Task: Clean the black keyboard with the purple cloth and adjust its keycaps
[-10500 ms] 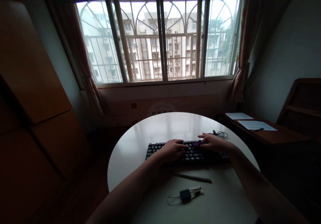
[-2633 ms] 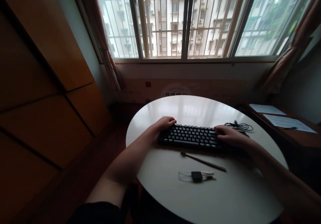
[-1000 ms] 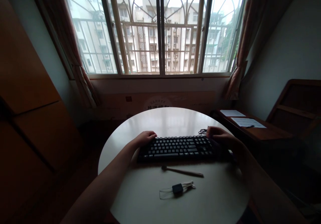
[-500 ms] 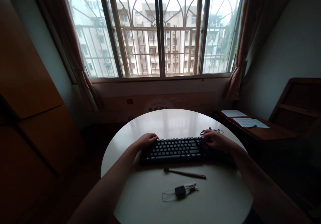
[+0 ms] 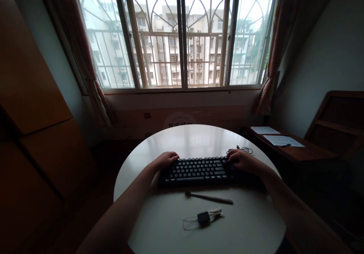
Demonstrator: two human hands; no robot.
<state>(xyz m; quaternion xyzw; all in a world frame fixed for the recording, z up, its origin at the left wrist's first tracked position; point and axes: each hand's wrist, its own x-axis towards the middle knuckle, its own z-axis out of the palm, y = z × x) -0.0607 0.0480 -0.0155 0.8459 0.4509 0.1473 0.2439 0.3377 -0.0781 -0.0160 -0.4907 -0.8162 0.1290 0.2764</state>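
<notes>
A black computer keyboard [image 5: 199, 168] lies across the round white table, its long side towards me. My left hand [image 5: 167, 159] is closed around its upper left corner, thumb along the edge. Over the keyboard's right part is my right hand [image 5: 241, 160], fingers bent and closed on a dark, purplish bit of something soft-looking that I cannot make out. That hand hides most of the right-hand keys. Nearer to me lies a thin stick-like tool [image 5: 210, 198] with a small dark round head. Below it rests a keycap puller [image 5: 203, 218] with a black body and wire loops.
A coiled black cable [image 5: 244, 149] lies behind the keyboard's right end on the white table [image 5: 153, 223]. To the right, a wooden chair or bench [image 5: 307, 153] carries paper sheets [image 5: 281, 140] and a pen. A barred window and curtains are ahead; an orange-brown cabinet [image 5: 45, 151] stands left.
My right hand has shifted slightly left over the keyboard, its fingers lower and more bent. My left hand stays at the left corner, and the keyboard and tools lie as before.
</notes>
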